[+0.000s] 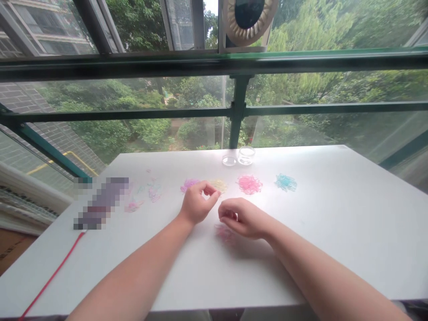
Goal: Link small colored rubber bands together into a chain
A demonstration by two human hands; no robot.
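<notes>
My left hand (199, 203) is raised over the middle of the white table, thumb and forefinger pinched together; whatever is between them is too small to make out. Beside it, nearer to me, my right hand (243, 217) has its fingers curled in, and their contents are hidden. Partly under the right hand lies a small pile of thin pink pieces (225, 234), which look like tiny rubber bands. Behind my left hand are a purple pile (189, 184) and a pale yellow pile (219, 185) of similar pieces, both partly covered. A pink-red pile (249, 184) and a turquoise pile (286, 182) lie farther right.
A clear round jar (246, 155) and its clear lid (229, 161) stand at the table's (334, 232) back edge. Mixed loose pieces (154, 195) are scattered at left. Beside them lies a pixelated object (103, 205) with a red cable (53, 274). Green railing (150, 113) runs behind.
</notes>
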